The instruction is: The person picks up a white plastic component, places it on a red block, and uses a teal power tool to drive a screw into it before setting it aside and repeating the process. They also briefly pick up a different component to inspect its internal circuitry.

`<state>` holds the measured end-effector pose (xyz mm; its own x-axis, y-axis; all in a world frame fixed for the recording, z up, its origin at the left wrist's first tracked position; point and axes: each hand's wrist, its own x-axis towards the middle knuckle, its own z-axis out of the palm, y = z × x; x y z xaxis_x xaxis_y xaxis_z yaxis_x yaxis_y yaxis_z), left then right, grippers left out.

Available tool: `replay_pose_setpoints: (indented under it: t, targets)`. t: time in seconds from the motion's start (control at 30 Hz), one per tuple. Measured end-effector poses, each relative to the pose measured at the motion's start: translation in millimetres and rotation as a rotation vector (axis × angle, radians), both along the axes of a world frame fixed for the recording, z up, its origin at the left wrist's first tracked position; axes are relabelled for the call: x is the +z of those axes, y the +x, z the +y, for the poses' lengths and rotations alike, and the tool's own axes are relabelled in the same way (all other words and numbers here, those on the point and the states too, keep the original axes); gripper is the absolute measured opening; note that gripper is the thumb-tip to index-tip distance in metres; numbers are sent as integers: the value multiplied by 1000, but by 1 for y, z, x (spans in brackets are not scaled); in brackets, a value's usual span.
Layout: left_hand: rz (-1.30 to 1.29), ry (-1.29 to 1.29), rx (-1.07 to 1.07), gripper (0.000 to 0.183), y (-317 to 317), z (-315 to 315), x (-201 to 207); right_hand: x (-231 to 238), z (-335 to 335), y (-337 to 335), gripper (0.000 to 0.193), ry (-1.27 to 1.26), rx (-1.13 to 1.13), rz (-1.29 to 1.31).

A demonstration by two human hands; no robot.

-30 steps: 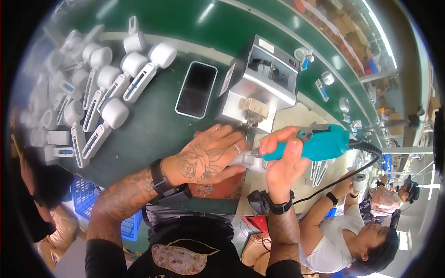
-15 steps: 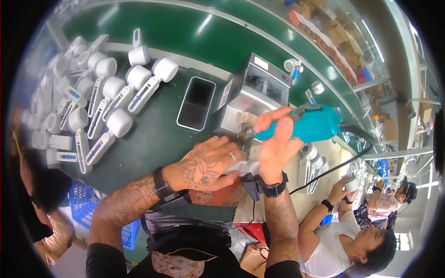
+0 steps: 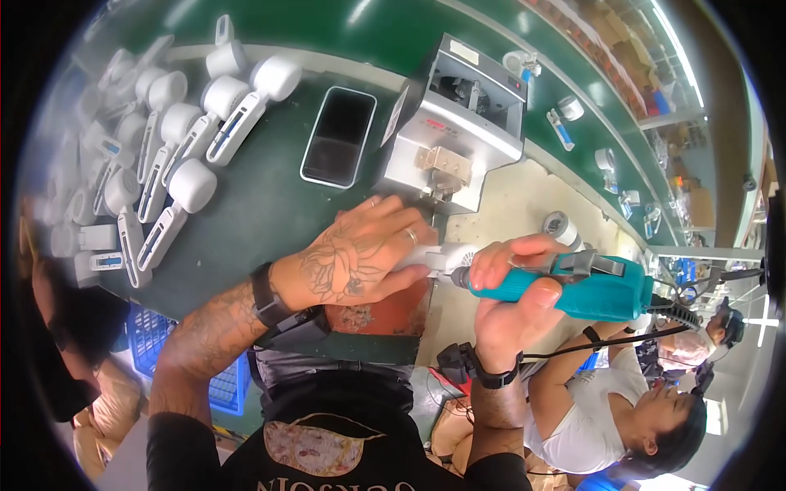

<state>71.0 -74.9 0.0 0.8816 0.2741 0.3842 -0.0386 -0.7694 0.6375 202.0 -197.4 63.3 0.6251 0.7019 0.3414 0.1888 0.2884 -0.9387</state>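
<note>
My left hand [image 3: 368, 258], fingers bent, grips a white device [image 3: 434, 259], mostly covered by the hand, over a reddish-brown pad [image 3: 381, 311]. In my right hand [image 3: 516, 299] is a teal electric screwdriver [image 3: 589, 286], held sideways with its cord running off right. The screwdriver's tip end is at the right side of the white device; whether it touches a screw I cannot make out. Just beyond my hands stands a grey metal screw feeder [image 3: 458, 123] with an open top.
Several white round-headed devices with handles [image 3: 192, 186] lie piled at the left. A phone [image 3: 340, 137] lies between them and the feeder. Another white device [image 3: 561, 229] lies right of the feeder. A blue crate [image 3: 225, 385] stands below the bench; a co-worker [image 3: 606, 409] sits at the right.
My right hand has brought the screwdriver from the feeder's front down and right to the white device. My left hand keeps its grip. The whole view has shifted slightly.
</note>
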Motion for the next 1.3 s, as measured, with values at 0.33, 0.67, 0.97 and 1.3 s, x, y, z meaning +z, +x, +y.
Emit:
replay_pose_setpoints:
  t: [0.33, 0.67, 0.97, 1.3]
  targets:
    - [17, 25, 32, 39, -1, 5, -5, -23, 4, 0, 53, 63, 50, 54]
    - [17, 58, -14, 38, 0, -2, 4, -36, -14, 0, 41, 18, 76, 229]
    - [-82, 294, -42, 38, -37, -21, 14, 17, 5, 52, 44, 504, -206, 216]
    - [-496, -489, 1116, 38, -203, 68, 13, -33, -15, 61, 58, 180, -433, -133]
